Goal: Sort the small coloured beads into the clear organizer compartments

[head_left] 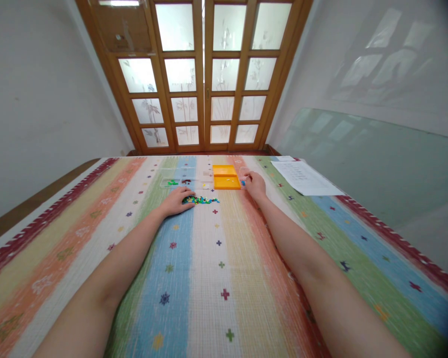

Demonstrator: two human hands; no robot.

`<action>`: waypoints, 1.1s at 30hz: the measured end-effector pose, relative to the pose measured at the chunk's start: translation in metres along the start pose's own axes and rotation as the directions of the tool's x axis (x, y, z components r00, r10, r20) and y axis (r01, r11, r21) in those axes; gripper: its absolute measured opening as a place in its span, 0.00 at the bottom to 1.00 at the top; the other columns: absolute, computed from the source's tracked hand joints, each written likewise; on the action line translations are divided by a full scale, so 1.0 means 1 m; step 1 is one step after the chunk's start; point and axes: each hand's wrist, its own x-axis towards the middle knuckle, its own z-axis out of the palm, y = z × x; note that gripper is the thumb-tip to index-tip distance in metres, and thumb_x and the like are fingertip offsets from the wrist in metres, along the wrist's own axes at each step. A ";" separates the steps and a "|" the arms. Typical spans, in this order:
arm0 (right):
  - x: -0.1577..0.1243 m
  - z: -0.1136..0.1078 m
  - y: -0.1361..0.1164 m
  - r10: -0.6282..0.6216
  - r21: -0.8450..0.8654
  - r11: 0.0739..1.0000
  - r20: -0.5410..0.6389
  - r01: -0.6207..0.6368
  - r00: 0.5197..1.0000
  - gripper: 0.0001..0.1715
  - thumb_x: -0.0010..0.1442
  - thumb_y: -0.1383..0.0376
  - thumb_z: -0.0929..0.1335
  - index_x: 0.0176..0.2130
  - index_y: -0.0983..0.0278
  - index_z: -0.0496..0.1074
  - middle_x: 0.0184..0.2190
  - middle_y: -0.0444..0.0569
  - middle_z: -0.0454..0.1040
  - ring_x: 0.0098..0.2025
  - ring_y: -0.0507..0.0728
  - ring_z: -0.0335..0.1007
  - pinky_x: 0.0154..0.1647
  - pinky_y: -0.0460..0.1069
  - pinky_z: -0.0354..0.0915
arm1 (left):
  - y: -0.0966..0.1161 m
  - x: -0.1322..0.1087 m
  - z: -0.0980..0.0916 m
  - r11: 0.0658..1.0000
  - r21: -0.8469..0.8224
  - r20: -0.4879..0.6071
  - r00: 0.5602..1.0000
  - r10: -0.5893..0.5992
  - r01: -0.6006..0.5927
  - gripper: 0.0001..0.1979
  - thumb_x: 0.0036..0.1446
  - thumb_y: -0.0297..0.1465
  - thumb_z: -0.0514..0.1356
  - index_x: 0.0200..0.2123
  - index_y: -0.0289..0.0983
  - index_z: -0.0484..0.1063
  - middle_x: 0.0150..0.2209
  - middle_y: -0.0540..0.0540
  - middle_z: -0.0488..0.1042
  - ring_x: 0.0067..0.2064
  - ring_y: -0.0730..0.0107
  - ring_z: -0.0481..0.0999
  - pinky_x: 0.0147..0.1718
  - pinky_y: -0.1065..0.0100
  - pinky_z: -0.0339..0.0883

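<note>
A loose pile of small coloured pieces [205, 200] lies on the striped cloth. My left hand [178, 200] rests at the pile's left end, its fingers curved around that end; whether they grip a piece is too small to tell. Beyond the pile sits an open yellow box [227, 183] with a few pale bits inside. My right hand [255, 184] is just right of it, fingers pinched together near some blue pieces [243, 183] by a clear container. Green pieces [172, 183] and dark red pieces [186, 182] lie in clear containers at the left.
The striped tablecloth [209, 278] covers the long table. White paper sheets [305, 177] lie at the far right. Past the table's far edge stand wooden doors with glass panes [222, 74]. A glass panel [373, 184] leans along the right wall.
</note>
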 end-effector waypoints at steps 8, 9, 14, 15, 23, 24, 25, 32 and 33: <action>-0.015 -0.010 -0.052 -0.294 0.097 0.955 0.219 0.279 0.931 0.14 0.69 0.63 0.63 0.43 0.64 0.78 0.42 0.53 0.79 0.42 0.60 0.72 0.46 0.51 0.64 | -0.007 -0.001 0.002 0.998 -0.053 -0.029 0.999 -0.023 0.021 0.25 0.66 0.48 0.60 0.59 0.41 0.76 0.60 0.39 0.73 0.62 0.50 0.71 0.65 0.51 0.63; -0.020 -0.011 -0.063 -0.334 0.107 0.943 0.278 0.316 0.901 0.14 0.70 0.63 0.63 0.42 0.64 0.78 0.41 0.53 0.79 0.42 0.59 0.72 0.45 0.51 0.63 | -0.008 -0.001 0.002 0.998 -0.063 -0.034 0.999 -0.029 0.027 0.25 0.66 0.48 0.59 0.59 0.41 0.76 0.60 0.39 0.73 0.62 0.50 0.71 0.65 0.51 0.63; -0.041 -0.012 -0.105 -0.433 0.111 0.890 0.507 0.442 0.746 0.15 0.71 0.54 0.69 0.48 0.62 0.78 0.40 0.51 0.79 0.40 0.58 0.72 0.41 0.49 0.60 | -0.009 -0.001 0.002 0.996 -0.091 -0.040 0.999 -0.025 0.021 0.22 0.67 0.47 0.59 0.56 0.43 0.78 0.58 0.41 0.75 0.60 0.53 0.72 0.64 0.52 0.64; -0.044 -0.012 -0.109 -0.446 0.117 0.879 0.544 0.462 0.711 0.17 0.69 0.53 0.71 0.50 0.61 0.77 0.41 0.51 0.79 0.41 0.58 0.72 0.41 0.48 0.59 | -0.009 -0.001 0.002 0.996 -0.092 -0.040 0.999 -0.017 0.013 0.21 0.67 0.47 0.59 0.56 0.43 0.78 0.57 0.42 0.75 0.60 0.53 0.73 0.64 0.52 0.64; -0.046 -0.007 -0.110 -0.424 0.068 0.870 0.609 0.489 0.671 0.15 0.70 0.54 0.72 0.51 0.59 0.77 0.45 0.52 0.77 0.45 0.60 0.73 0.42 0.49 0.60 | -0.007 0.001 0.001 0.996 -0.085 -0.048 0.999 0.020 -0.024 0.20 0.67 0.45 0.59 0.55 0.43 0.79 0.55 0.42 0.75 0.58 0.54 0.74 0.63 0.53 0.65; -0.047 -0.006 -0.110 -0.421 0.064 0.873 0.603 0.484 0.678 0.14 0.70 0.55 0.71 0.50 0.59 0.77 0.45 0.52 0.77 0.45 0.60 0.73 0.41 0.49 0.60 | -0.007 0.001 0.000 0.996 -0.085 -0.049 0.999 0.022 -0.026 0.20 0.67 0.45 0.59 0.55 0.43 0.79 0.55 0.42 0.75 0.58 0.54 0.74 0.63 0.53 0.65; -0.047 -0.005 -0.109 -0.422 0.067 0.874 0.596 0.481 0.683 0.13 0.70 0.55 0.71 0.50 0.59 0.77 0.45 0.52 0.77 0.44 0.60 0.73 0.41 0.49 0.60 | -0.006 0.001 0.000 0.996 -0.083 -0.049 0.999 0.022 -0.026 0.20 0.67 0.45 0.59 0.55 0.43 0.79 0.55 0.42 0.75 0.58 0.54 0.74 0.63 0.53 0.65; -0.042 0.000 -0.094 -0.446 0.239 0.894 0.559 0.380 0.699 0.09 0.65 0.69 0.68 0.44 0.62 0.77 0.41 0.48 0.78 0.41 0.56 0.72 0.42 0.47 0.62 | -0.005 0.001 -0.001 0.996 -0.086 -0.048 0.999 0.024 -0.028 0.19 0.67 0.45 0.59 0.54 0.43 0.80 0.55 0.42 0.75 0.58 0.54 0.74 0.62 0.53 0.66; -0.040 0.001 -0.091 -0.453 0.260 0.891 0.563 0.372 0.692 0.09 0.64 0.71 0.68 0.43 0.63 0.77 0.41 0.48 0.77 0.41 0.56 0.72 0.41 0.47 0.62 | -0.006 0.001 -0.001 0.996 -0.085 -0.050 0.998 0.028 -0.032 0.19 0.67 0.45 0.59 0.54 0.43 0.80 0.54 0.42 0.76 0.58 0.54 0.74 0.62 0.53 0.66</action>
